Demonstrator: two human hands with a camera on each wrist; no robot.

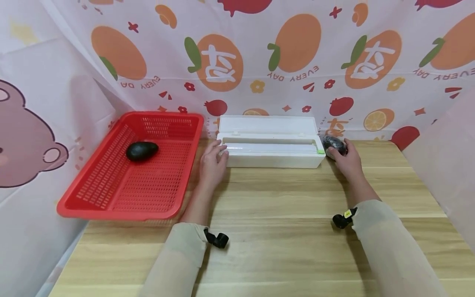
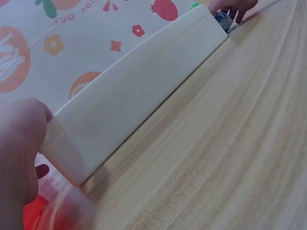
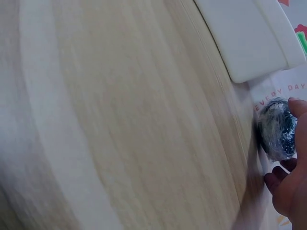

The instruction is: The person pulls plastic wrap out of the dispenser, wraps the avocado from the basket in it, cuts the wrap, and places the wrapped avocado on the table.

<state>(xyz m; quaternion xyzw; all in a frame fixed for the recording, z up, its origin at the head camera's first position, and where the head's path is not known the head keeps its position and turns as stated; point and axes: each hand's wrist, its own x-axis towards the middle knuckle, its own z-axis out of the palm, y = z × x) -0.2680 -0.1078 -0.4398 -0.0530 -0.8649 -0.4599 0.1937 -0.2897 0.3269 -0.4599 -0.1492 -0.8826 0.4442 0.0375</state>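
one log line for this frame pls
left hand: touches white dispenser box | right hand: grips wrapped avocado | red basket: bare avocado

**Bench surface and items resting on it**

A light wooden bench point(image 1: 282, 231) with lengthwise grain is observed. A red perforated basket point(image 1: 111, 194) is set at its left end, overhanging the left edge. A long white dispenser box point(image 1: 272, 159), lid raised, is placed along the back edge, just beside the basket. A dark film-wrapped object point(image 1: 332, 144) is seen just beside the box's right end, at the back edge.
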